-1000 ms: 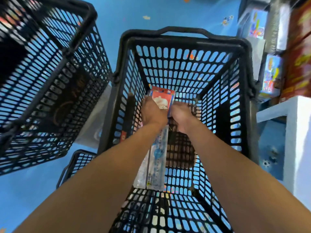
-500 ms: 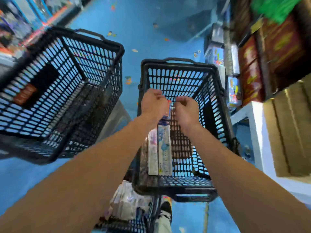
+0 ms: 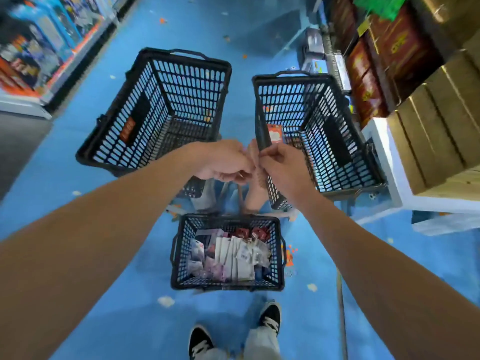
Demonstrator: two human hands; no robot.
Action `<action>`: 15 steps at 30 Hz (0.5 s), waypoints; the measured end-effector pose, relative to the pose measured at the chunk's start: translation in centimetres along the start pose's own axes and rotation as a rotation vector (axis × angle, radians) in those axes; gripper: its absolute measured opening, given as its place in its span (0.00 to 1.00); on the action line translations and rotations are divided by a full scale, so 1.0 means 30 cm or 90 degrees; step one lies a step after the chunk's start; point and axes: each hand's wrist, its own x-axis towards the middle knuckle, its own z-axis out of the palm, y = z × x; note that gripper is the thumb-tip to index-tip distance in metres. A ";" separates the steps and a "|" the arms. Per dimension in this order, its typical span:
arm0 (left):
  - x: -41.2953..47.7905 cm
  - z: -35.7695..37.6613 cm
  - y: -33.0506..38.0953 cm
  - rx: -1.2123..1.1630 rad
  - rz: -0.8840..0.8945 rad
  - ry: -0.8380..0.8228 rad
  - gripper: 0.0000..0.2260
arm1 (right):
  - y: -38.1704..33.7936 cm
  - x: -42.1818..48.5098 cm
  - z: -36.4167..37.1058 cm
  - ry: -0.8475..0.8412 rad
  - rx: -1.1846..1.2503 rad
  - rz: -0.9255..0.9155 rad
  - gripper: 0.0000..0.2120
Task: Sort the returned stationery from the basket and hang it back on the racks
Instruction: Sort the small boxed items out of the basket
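Blue shop floor (image 3: 142, 320), black baskets (image 3: 145, 131), shelves (image 3: 389, 61); left hand (image 3: 226, 162) and right hand (image 3: 280, 167) pinching blurred packet (image 3: 259, 183)

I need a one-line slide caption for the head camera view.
Left hand and right hand pinch a translucent packet; a stationery-filled basket stands by the shoes.

The blurred item (image 3: 257, 179) between the fingers (image 3: 272, 153) is unidentifiable.

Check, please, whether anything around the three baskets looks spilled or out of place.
Mostly the floor: pale and orange flecks lie scattered on it, with an orange cluster right of the full basket. Litter or printed pattern, I cannot tell. The packs inside lie jumbled.
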 end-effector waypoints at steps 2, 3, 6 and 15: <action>-0.013 0.031 -0.089 0.037 -0.033 -0.040 0.17 | 0.060 -0.064 0.065 -0.044 -0.014 0.027 0.12; -0.009 0.054 -0.138 0.048 -0.051 -0.051 0.19 | 0.103 -0.088 0.093 -0.062 -0.015 0.038 0.13; 0.065 0.147 -0.313 0.045 -0.101 -0.069 0.20 | 0.283 -0.137 0.165 -0.101 -0.012 0.074 0.11; 0.479 0.559 -1.033 0.182 -0.202 0.003 0.04 | 1.138 -0.237 0.352 -0.141 -0.165 0.241 0.11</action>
